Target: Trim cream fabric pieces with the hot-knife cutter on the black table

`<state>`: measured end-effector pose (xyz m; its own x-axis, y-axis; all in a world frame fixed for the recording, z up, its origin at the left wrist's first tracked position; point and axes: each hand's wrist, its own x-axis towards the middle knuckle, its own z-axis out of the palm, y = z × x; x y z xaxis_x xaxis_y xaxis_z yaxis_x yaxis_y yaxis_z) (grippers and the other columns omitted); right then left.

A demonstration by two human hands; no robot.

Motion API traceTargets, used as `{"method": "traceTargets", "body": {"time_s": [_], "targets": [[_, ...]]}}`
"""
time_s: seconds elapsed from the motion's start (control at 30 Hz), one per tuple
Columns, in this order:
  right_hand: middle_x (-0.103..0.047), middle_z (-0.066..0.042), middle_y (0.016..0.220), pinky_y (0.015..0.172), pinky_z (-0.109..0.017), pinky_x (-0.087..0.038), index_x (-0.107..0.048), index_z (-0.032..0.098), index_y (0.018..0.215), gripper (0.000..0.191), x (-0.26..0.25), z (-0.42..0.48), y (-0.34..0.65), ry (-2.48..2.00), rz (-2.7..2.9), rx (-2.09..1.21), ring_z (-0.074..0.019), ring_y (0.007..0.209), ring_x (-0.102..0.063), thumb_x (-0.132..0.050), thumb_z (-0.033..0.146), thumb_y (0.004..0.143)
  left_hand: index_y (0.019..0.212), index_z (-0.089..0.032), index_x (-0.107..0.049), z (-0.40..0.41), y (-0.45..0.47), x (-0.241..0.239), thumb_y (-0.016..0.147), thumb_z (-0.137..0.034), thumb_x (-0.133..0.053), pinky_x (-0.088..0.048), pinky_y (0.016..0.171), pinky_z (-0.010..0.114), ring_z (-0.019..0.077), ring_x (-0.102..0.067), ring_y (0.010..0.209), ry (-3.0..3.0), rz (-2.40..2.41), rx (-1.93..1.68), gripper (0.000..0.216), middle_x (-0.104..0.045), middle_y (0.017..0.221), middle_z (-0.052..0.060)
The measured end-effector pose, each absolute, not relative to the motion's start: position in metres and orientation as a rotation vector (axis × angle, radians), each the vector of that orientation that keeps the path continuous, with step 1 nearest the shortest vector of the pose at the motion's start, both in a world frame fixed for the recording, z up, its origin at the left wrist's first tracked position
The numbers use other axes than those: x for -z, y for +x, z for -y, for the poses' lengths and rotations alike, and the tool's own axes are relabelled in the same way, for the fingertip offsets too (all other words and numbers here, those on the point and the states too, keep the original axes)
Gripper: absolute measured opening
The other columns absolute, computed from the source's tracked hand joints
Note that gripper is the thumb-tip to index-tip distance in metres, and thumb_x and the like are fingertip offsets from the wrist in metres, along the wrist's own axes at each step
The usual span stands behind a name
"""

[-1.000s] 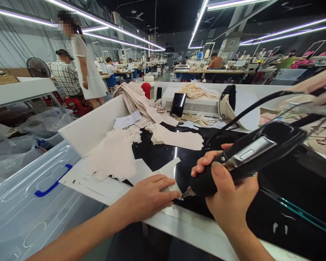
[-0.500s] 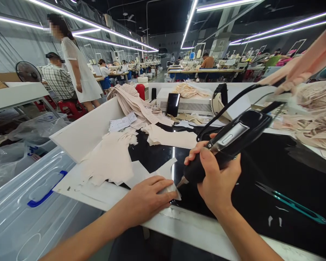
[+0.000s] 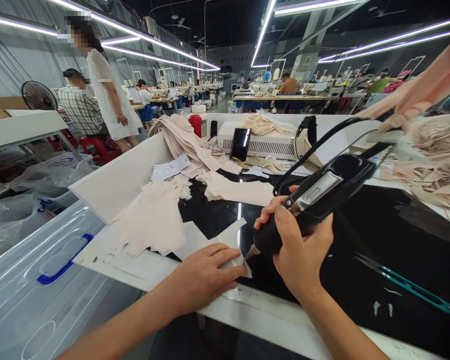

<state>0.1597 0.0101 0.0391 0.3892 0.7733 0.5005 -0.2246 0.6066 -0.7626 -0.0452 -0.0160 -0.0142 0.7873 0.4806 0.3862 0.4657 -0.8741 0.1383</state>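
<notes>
My right hand (image 3: 303, 245) is wrapped around a black corded handheld electric cutter (image 3: 322, 197). Its narrow metal tip (image 3: 252, 251) points down to the left, close to the edge of a pale cut piece (image 3: 230, 234). Whether tip and piece touch, I cannot tell. My left hand (image 3: 206, 275) lies over that piece near the front edge, fingers stretched out and pressing it to the black work surface (image 3: 225, 212); its thumb is hidden. Left of it spreads a pile of pale pink fabric pieces (image 3: 150, 217). Another pink piece (image 3: 236, 187) lies farther back.
Teal thread snips (image 3: 408, 282) and small white scraps (image 3: 377, 307) lie at right. Behind are a phone (image 3: 241, 144), a white vented box (image 3: 260, 145) and fabric bundles (image 3: 435, 165). A clear bin (image 3: 30, 295) stands left. Another hand (image 3: 401, 117) shows at upper right, near the cord.
The view has shifted very slightly. My hands and the cutter stay almost in place. In the background, the standing person's arm has moved a little.
</notes>
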Motion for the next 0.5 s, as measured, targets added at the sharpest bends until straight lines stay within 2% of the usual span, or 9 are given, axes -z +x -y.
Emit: {"method": "traceTargets", "body": {"time_s": [0.17, 0.3, 0.5], "targets": [[-0.075, 0.007, 0.089, 0.06, -0.03, -0.064, -0.066, 0.029, 0.119, 0.044, -0.039, -0.005, 0.161, -0.662, 0.962, -0.704, -0.0145, 0.064, -0.071, -0.098, 0.041, 0.092, 0.143, -0.016, -0.072, 0.012, -0.047, 0.011, 0.122, -0.031, -0.059, -0.06, 0.124, 0.041, 0.0249, -0.076, 0.134, 2.9, -0.738, -0.685, 0.029, -0.079, 0.144, 0.015], [-0.076, 0.007, 0.089, 0.06, -0.03, -0.063, -0.066, 0.029, 0.122, 0.045, -0.04, -0.002, 0.161, -0.662, 0.961, -0.715, -0.0149, 0.063, -0.071, -0.099, 0.042, 0.093, 0.135, -0.012, -0.075, 0.0, -0.046, 0.006, 0.123, -0.03, -0.057, -0.061, 0.124, 0.04, 0.0254, -0.076, 0.133, 2.943, -0.653, -0.741, 0.028, -0.082, 0.136, 0.014], [-0.074, 0.006, 0.088, 0.06, -0.032, -0.064, -0.066, 0.029, 0.121, 0.047, -0.039, 0.0, 0.161, -0.661, 0.959, -0.715, -0.0158, 0.064, -0.07, -0.1, 0.042, 0.091, 0.137, -0.014, -0.078, -0.022, -0.047, 0.008, 0.123, -0.03, -0.056, -0.065, 0.116, 0.038, 0.0246, -0.079, 0.129, 2.897, -0.568, -0.646, 0.031, -0.083, 0.136, 0.015]]}}
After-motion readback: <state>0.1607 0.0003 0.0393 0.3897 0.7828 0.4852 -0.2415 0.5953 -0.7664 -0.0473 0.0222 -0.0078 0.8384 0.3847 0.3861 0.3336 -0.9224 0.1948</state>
